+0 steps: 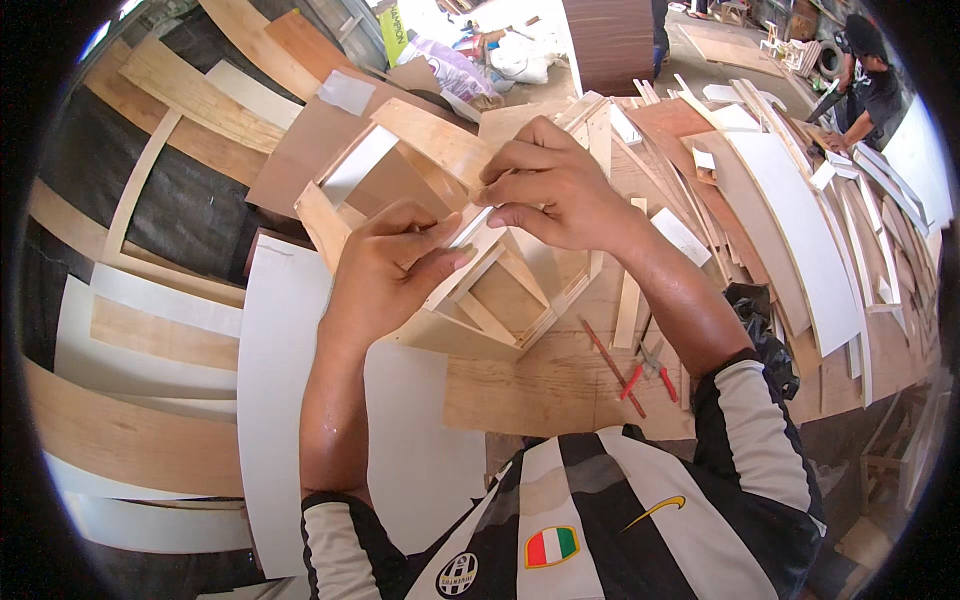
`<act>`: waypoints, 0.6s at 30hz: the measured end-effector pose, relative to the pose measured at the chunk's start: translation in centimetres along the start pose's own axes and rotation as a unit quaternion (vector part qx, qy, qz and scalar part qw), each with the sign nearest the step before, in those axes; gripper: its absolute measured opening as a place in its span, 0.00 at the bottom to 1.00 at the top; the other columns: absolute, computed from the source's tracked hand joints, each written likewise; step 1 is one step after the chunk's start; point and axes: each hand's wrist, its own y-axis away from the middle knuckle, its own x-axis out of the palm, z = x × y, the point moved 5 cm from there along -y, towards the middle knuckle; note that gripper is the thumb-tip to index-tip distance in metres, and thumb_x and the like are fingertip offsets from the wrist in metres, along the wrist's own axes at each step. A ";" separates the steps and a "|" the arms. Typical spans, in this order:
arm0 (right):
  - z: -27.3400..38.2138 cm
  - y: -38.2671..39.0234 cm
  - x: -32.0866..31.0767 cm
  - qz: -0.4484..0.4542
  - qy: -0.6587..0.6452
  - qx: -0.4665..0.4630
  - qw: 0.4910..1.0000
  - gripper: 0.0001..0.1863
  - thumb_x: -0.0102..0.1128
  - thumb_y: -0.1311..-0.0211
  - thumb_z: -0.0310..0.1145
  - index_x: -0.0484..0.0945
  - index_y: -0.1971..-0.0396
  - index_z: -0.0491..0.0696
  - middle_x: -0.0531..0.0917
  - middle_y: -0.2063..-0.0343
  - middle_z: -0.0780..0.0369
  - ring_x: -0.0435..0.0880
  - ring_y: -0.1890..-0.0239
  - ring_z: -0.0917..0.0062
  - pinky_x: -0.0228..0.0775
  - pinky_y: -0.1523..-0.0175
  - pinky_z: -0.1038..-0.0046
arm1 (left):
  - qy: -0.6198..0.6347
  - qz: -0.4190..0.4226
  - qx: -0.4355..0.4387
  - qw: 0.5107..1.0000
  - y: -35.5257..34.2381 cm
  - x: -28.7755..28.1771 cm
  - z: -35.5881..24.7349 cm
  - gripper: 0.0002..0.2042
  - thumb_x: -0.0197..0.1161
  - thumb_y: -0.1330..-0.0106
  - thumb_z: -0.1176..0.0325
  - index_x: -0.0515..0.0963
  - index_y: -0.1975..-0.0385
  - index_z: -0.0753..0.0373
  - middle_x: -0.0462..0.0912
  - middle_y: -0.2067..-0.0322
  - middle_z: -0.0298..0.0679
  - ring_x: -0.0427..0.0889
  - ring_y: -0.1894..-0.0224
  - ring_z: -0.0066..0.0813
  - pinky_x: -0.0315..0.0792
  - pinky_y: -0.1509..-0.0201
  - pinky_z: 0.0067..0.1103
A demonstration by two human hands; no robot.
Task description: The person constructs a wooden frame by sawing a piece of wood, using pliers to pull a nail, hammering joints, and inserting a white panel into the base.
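A thin white strip (pixel 470 228) is pinched between my two hands, above a wooden frame. My left hand (pixel 395 265) grips its nearer end with thumb and fingers. At the farther end, my right hand (pixel 552 190) closes on the strip between thumb and bent fingers. Below them stands the light wooden frame (pixel 425 128), box-like with slanted sides and several open compartments; my hands and forearms cover part of it. Whether the strip touches the frame, I cannot tell.
Red-handled pliers (pixel 650 378) and a reddish-brown stick (pixel 612 365) lie on the wooden worktop (pixel 530 395). White boards (pixel 800 230) and wood strips crowd the right. Boards (pixel 160 420) lie along the left. Another person (pixel 868 95) works at the far right.
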 end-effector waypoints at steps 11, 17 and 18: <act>0.6 -1.8 1.1 0.052 0.030 -0.030 0.998 0.18 0.76 0.47 0.42 0.87 0.56 0.54 0.83 0.57 0.67 0.76 0.53 0.65 0.68 0.47 0.64 | -0.092 -0.129 -0.083 0.984 4.1 -0.7 -0.6 0.17 0.80 0.44 0.72 0.88 0.54 0.66 0.84 0.64 0.42 0.83 0.64 0.31 0.76 0.65 0.21; 0.0 -2.1 2.0 0.096 0.016 0.006 0.995 0.16 0.77 0.47 0.40 0.88 0.58 0.53 0.82 0.58 0.64 0.76 0.54 0.66 0.69 0.49 0.65 | -0.186 -0.193 -0.035 0.963 4.9 -0.6 -0.8 0.13 0.81 0.45 0.71 0.88 0.61 0.65 0.84 0.65 0.41 0.84 0.59 0.35 0.76 0.46 0.35; -0.1 -2.2 2.1 0.091 0.005 0.015 0.996 0.16 0.77 0.47 0.40 0.88 0.58 0.53 0.82 0.58 0.63 0.76 0.54 0.66 0.69 0.49 0.65 | -0.243 -0.197 -0.019 0.950 5.1 -0.7 -0.9 0.13 0.81 0.46 0.71 0.87 0.63 0.65 0.84 0.65 0.41 0.84 0.58 0.37 0.73 0.38 0.41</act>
